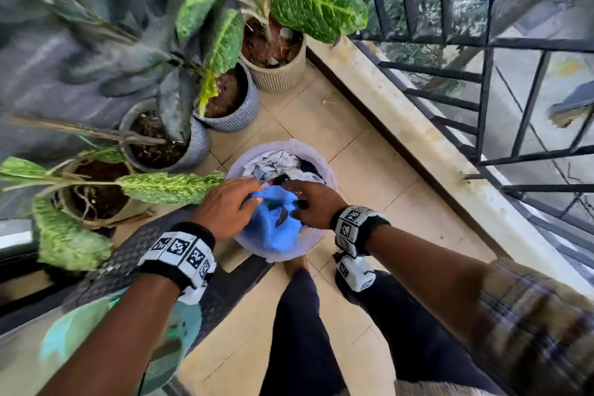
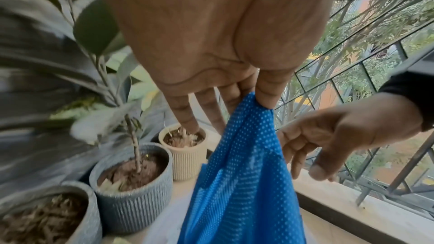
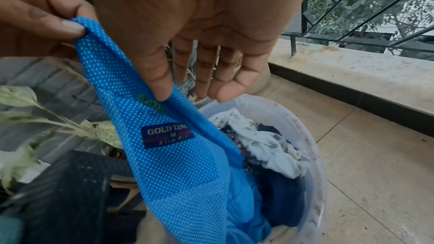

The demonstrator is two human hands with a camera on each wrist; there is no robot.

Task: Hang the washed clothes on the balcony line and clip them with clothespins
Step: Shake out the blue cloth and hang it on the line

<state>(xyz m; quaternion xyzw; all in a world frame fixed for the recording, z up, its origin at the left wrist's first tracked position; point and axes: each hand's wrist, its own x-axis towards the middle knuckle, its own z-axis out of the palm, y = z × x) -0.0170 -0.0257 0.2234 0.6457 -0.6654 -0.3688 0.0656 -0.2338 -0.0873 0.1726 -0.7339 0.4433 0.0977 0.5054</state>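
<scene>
Both hands reach down over a pale translucent tub (image 1: 308, 251) on the tiled balcony floor, and the left hand (image 1: 225, 209) pinches the top edge of a blue shirt (image 1: 273, 228) between thumb and fingers while the right hand (image 1: 316, 204) takes the same edge a little further along. The right wrist view shows what the head view cannot: the right thumb (image 3: 159, 81) presses on the cloth against the curled fingers, and the shirt (image 3: 178, 164) is a fine white-dotted weave with a navy neck label reading "GOLD LIN", "M", its last letters lost in a fold. The left wrist view shows the fabric (image 2: 246, 183) drawn up to a point at the left fingertips (image 2: 265, 97). The shirt's lower part still lies in the tub (image 3: 312, 164), on top of crumpled white and dark clothes (image 3: 265, 146). Ribbed round plant pots (image 1: 231, 106) stand along the wall, and a black metal railing (image 1: 482, 106) tops the stone ledge. The head view is blurred at its edges.
</scene>
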